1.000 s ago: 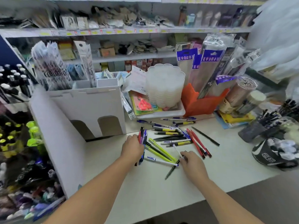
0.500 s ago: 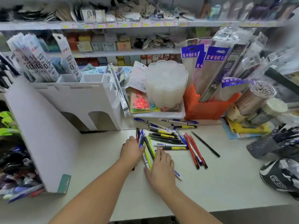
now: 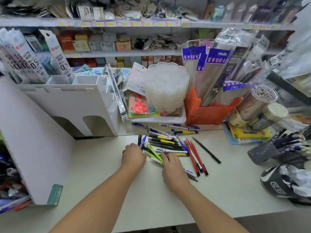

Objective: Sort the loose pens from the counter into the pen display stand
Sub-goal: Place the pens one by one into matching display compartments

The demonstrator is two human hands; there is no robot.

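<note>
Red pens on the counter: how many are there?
2: one red pen beside the other, at the pile's right edge, right of the right hand; more may be hidden underneath.

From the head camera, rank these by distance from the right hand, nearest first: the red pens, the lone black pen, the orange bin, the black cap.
1. Red pens, just right of the right hand.
2. Black pen, farther right.
3. Orange bin, back by the shelves.
4. Black cap, far right counter edge.
</note>
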